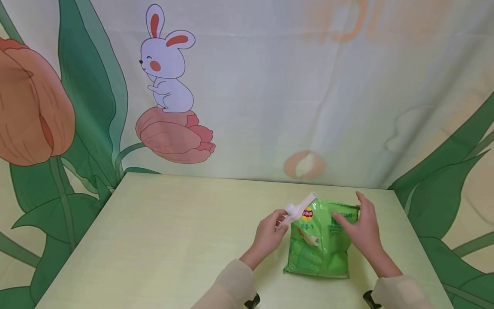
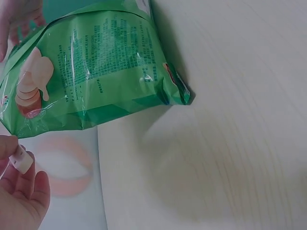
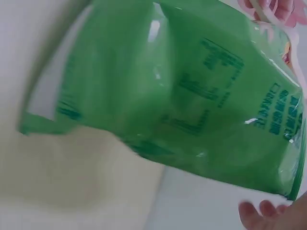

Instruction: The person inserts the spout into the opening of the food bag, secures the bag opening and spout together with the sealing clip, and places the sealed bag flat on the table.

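A green chip bag (image 1: 322, 253) stands upright on the table, right of the middle. My left hand (image 1: 269, 231) pinches one end of a white bag clip (image 1: 297, 211), which slants up across the bag's top left corner. In the left wrist view that clip end (image 2: 21, 162) shows between thumb and fingers, right beside the bag's corner. At the bag's top right corner is my right hand (image 1: 364, 229), thumb and fingers spread apart. The right wrist view has its fingertips (image 3: 249, 215) just off the bag's sealed edge.
The pale wooden table (image 1: 166, 240) extends to the left of the bag. Behind it hangs a cloth (image 1: 247, 86) printed with a rabbit and tulips. Dark straps (image 1: 252, 301) show at both sleeves.
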Tool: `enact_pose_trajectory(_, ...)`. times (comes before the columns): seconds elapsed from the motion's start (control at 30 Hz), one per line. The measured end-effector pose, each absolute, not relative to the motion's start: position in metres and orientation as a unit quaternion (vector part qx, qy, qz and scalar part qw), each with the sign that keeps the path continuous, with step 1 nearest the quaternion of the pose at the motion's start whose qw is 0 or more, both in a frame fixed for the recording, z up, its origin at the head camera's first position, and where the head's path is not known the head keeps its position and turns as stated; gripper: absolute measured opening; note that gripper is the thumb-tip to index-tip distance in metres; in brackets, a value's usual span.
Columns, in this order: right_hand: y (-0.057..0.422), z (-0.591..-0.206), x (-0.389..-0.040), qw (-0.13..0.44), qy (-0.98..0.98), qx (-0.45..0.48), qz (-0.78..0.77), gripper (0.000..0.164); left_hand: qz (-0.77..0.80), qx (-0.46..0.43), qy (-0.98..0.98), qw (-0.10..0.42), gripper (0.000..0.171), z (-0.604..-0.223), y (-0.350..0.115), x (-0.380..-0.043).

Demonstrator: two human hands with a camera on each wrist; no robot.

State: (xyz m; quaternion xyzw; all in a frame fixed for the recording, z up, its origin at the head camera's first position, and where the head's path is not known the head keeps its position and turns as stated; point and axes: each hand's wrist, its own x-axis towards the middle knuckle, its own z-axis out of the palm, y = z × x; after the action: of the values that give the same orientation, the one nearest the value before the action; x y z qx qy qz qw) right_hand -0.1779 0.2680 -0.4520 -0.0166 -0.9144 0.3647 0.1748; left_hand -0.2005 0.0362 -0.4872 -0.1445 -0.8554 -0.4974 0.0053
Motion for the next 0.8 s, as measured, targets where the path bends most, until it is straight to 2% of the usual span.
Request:
enact_pose_trajectory(0.1, 0.271, -0.461, -0.179, 0.101, -0.900, -0.045, 0.422, 0.095, -0.507, -0.132, -0.852, 0.003, 0.029, -0.491, 0.036, -0.202)
enact_pose_trajectory(0.23, 0.271, -0.477, -0.180, 0.029, -0.887, -0.047, 0.458, 0.103, -0.509, -0.118, -0.853, 0.005, 0.030, -0.494, 0.035, -0.204)
enact_pose_trajectory(0.3, 0.270, -0.484, -0.180, 0.023, -0.884, -0.038, 0.466, 0.104, -0.509, -0.112, -0.853, 0.005, 0.030, -0.495, 0.034, -0.205)
enact_pose_trajectory(0.47, 0.266, -0.499, -0.182, 0.048, -0.880, 0.001, 0.472, 0.098, -0.516, -0.093, -0.851, 0.010, 0.029, -0.499, 0.032, -0.207)
enact_pose_trajectory(0.8, 0.256, -0.519, -0.184, 0.034, -0.888, 0.010, 0.458, 0.085, -0.525, -0.056, -0.849, -0.006, 0.034, -0.510, 0.025, -0.210)
